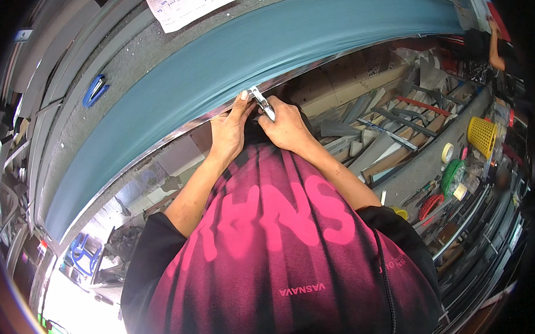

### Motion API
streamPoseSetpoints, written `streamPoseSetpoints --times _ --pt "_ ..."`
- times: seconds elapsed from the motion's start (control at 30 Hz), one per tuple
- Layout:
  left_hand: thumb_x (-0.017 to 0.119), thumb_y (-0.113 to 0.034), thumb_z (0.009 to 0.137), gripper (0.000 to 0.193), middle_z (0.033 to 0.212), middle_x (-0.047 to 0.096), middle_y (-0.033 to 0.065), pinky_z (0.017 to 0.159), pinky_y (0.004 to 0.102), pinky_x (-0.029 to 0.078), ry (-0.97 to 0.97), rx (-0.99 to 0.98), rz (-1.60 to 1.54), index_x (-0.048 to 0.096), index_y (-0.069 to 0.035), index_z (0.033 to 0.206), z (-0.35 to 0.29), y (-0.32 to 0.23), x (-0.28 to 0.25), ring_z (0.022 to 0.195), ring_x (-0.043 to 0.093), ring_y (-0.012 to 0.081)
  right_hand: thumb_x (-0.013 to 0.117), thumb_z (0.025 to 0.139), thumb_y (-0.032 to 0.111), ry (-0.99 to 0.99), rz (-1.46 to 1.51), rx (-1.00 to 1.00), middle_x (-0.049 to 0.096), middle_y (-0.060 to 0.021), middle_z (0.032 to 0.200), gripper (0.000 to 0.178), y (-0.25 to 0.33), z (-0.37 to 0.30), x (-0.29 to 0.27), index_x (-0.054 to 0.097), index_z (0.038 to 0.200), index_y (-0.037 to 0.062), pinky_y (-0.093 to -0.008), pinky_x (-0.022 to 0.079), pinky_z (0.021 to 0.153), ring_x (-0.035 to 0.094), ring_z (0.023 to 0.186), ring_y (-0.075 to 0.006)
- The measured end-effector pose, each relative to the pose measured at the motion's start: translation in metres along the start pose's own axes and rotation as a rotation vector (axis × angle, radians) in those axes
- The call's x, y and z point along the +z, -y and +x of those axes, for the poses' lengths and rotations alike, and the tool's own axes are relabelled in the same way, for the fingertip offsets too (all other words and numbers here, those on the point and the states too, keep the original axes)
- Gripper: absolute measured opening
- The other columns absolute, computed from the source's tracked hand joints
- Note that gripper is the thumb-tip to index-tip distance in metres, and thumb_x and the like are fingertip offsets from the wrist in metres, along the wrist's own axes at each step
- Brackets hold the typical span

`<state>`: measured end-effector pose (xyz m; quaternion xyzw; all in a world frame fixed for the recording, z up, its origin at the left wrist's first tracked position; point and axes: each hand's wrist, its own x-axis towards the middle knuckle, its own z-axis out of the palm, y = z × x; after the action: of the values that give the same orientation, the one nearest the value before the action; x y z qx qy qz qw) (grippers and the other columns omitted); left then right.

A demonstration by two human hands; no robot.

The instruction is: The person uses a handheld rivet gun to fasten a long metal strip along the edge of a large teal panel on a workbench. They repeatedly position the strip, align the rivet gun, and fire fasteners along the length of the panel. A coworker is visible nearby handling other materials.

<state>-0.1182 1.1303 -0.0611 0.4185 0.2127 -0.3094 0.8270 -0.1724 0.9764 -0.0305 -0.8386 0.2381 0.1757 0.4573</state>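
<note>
A long teal-blue sheet of cloth or mesh (228, 47) lies along the bench, its layered folds gathered at the near edge. My left hand (229, 124) pinches that edge, thumb on top and fingers mostly hidden below. Close beside it, my right hand (285, 126) is closed around a small silver-and-black hand tool (265, 105). The tool's pale metal end touches or nearly touches the sheet's edge by my left thumb. Its exact kind is too small to make out.
On the grey bench top are a blue stapler (95, 90) and a handwritten paper (194, 7). Offcut strips (395, 115) fill a low shelf at right, with a yellow basket (482, 137) and tape roll (448, 153) nearby. Another person's arm (495, 47) shows at far right.
</note>
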Motion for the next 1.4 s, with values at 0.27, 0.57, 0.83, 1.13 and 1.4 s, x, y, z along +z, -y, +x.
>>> streamPoseSetpoints --times 0.27,0.57,0.83,1.13,1.4 --pt "0.082 -0.020 0.104 0.049 0.143 0.066 0.0218 0.120 0.0553 0.054 -0.063 -0.045 0.065 0.060 0.006 0.140 -0.003 -0.008 0.008 0.135 0.067 0.0375 0.076 0.094 0.022 -0.016 0.026 -0.047 0.072 -0.0275 0.079 0.027 0.001 0.001 -0.001 0.066 0.093 -0.0029 -0.0577 0.056 0.077 0.072 0.083 -0.0520" --pt "0.082 -0.023 0.104 0.058 0.142 0.066 0.0251 0.114 0.0522 0.059 -0.055 0.029 0.056 0.054 0.010 0.143 -0.003 -0.001 0.004 0.130 0.070 0.0396 0.078 0.098 0.025 0.007 0.123 -0.126 0.072 -0.0294 0.087 0.031 -0.009 0.000 -0.005 0.065 0.099 -0.0025 -0.0570 0.055 0.077 0.072 0.091 -0.0529" --pt "0.082 -0.030 0.104 0.065 0.143 0.065 0.0314 0.117 0.0498 0.057 -0.042 -0.012 0.131 0.058 0.021 0.137 0.004 0.004 -0.011 0.132 0.069 0.0389 0.072 0.102 0.039 0.382 -0.242 0.006 0.074 -0.0339 0.126 0.052 0.012 0.018 -0.049 0.068 0.130 -0.0054 -0.0569 0.056 0.104 0.071 0.123 -0.0498" --pt "0.086 -0.033 0.101 0.069 0.147 0.060 0.0316 0.111 0.0539 0.061 -0.053 -0.055 0.090 0.054 0.014 0.141 0.013 -0.004 -0.005 0.130 0.070 0.0436 0.072 0.106 0.039 0.542 -0.283 -0.021 0.071 -0.0180 0.092 0.043 -0.025 0.013 -0.059 0.070 0.114 -0.0025 -0.0419 0.060 0.078 0.074 0.084 -0.0272" --pt "0.072 -0.050 0.107 0.089 0.164 0.050 0.0274 0.119 0.0548 0.053 0.038 -0.317 0.011 0.032 0.005 0.165 0.008 -0.028 -0.002 0.146 0.058 0.0434 0.080 0.100 0.035 -0.210 -0.124 -0.061 0.077 -0.0215 0.100 0.039 -0.099 -0.042 -0.093 0.072 0.112 -0.0015 -0.0476 0.056 0.083 0.076 0.095 -0.0359"
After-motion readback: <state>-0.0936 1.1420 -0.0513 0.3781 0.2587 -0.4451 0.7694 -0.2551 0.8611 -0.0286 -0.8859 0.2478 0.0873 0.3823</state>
